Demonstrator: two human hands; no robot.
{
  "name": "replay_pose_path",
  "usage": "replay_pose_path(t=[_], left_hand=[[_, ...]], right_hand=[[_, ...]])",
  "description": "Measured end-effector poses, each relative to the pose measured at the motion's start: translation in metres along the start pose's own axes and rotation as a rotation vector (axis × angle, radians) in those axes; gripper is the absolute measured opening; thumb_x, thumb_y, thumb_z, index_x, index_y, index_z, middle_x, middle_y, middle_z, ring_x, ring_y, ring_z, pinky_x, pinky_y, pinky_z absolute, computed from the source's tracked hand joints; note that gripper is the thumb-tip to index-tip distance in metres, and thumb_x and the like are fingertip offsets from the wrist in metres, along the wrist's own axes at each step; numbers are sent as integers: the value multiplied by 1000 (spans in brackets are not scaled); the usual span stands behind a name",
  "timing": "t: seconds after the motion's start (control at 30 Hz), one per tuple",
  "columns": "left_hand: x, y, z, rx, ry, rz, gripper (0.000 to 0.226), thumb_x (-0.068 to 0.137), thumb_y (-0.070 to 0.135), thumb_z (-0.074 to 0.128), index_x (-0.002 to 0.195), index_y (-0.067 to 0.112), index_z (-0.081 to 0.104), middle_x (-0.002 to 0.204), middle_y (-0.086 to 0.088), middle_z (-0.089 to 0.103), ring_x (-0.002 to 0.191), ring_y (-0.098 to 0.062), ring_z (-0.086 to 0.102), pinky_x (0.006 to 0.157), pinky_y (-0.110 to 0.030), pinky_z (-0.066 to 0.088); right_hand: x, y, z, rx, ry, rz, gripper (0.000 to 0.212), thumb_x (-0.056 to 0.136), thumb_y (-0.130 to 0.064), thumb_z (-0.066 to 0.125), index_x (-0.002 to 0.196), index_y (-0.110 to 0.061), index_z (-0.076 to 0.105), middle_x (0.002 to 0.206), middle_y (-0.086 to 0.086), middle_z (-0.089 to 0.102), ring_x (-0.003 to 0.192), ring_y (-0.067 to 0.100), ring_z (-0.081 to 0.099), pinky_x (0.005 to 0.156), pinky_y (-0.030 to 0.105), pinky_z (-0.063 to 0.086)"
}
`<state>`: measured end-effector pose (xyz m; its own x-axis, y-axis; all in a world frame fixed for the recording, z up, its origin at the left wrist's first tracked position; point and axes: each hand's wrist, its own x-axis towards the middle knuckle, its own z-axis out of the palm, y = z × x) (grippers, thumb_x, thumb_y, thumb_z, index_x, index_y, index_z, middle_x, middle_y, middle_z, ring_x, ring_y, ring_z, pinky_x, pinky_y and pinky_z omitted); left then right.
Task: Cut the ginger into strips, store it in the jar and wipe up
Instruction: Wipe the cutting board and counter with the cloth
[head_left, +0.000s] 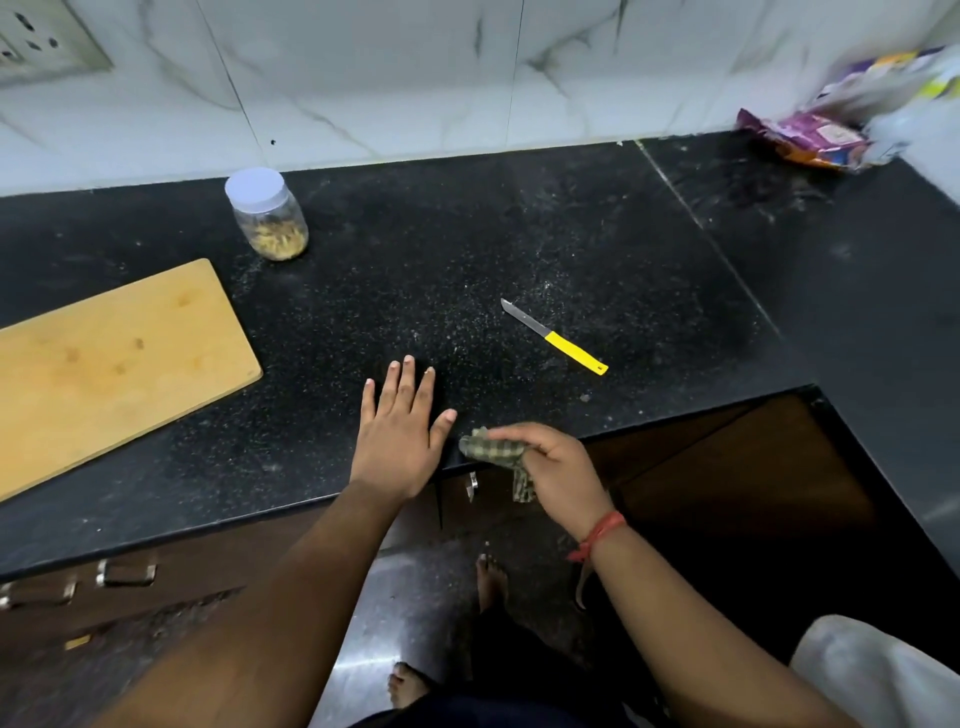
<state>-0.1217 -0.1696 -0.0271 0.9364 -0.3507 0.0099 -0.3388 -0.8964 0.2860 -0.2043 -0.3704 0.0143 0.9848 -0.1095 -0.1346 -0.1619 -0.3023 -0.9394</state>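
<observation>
A clear jar (270, 215) with a white lid stands at the back of the black counter (519, 249), with ginger strips inside. The wooden cutting board (104, 364) lies bare at the left. A knife (558, 338) with a yellow handle lies to the right of centre. My left hand (400, 431) rests flat on the counter near the front edge, fingers straight. Right beside it, at the counter edge, my right hand (550, 467) grips a crumpled checked cloth (493, 449), part of which hangs below the edge.
The counter turns a corner at the right, where purple snack packets (810, 135) lie against the tiled wall. A wall socket (36, 47) is at the top left. Drawers with metal handles (124, 571) run below the counter. My bare feet show on the floor.
</observation>
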Motion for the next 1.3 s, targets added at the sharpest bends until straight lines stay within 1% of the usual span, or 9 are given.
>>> replay_pose_path(t=[0.17,0.27,0.37,0.5,0.73,0.97,1.1,1.2,1.3], left_hand=[[-1,-14,-8,6,16,-27,77,100,62,3,161,18,19,169,-10,6,157,-24,-1,126,-50,0],[1,-27,-15,9,24,-64,78,99,62,3,161,18,19,169,-9,5,157,-23,-2,126,-49,-1],[16,-44,-24,7,33,-114,78,98,63,2,162,19,16,169,-8,3,157,-22,-3,126,-47,-3],[47,-63,-36,-15,62,-200,78,98,63,2,162,19,15,169,-7,2,157,-21,-4,126,-46,-3],[101,-83,-61,-38,127,-296,78,99,63,3,162,18,17,169,-8,2,156,-20,-6,126,-44,-4],[134,-96,-69,13,103,-333,80,97,63,0,162,19,13,169,-7,-1,156,-20,-9,126,-46,-5],[157,-107,-74,74,75,-308,81,96,64,-3,162,20,11,169,-8,-2,156,-22,-8,126,-48,-4],[173,-115,-76,108,48,-276,82,95,64,-5,162,20,9,169,-8,-3,156,-23,-8,126,-47,-4],[185,-121,-78,111,32,-261,82,95,64,-6,162,21,7,169,-8,-5,156,-24,-8,126,-47,-4]], right_hand=[[30,-31,18,679,287,234,47,89,16,36,112,-6,70,106,11,75,99,23,71,86,36,58],[61,-34,20,1038,304,492,42,91,7,38,124,-1,63,119,23,68,111,37,65,98,50,52],[88,-43,23,1138,240,623,35,91,-1,47,122,5,62,125,24,65,118,38,61,104,51,47],[127,-58,35,1049,115,647,41,89,6,48,129,10,57,127,27,63,119,40,61,87,45,54],[212,-85,49,1077,-28,712,33,93,3,41,119,7,61,117,29,67,111,42,63,101,58,47],[294,-110,60,1014,-69,653,32,97,3,40,126,0,54,121,29,60,108,45,60,88,65,49],[343,-113,65,737,42,486,44,91,11,44,128,-9,54,118,21,62,104,39,65,83,59,56],[377,-116,70,387,159,330,49,90,7,44,133,-15,51,121,14,63,102,30,66,82,44,59],[407,-117,74,-75,169,48,74,89,11,44,155,-20,29,149,9,41,124,21,51,104,28,41]])
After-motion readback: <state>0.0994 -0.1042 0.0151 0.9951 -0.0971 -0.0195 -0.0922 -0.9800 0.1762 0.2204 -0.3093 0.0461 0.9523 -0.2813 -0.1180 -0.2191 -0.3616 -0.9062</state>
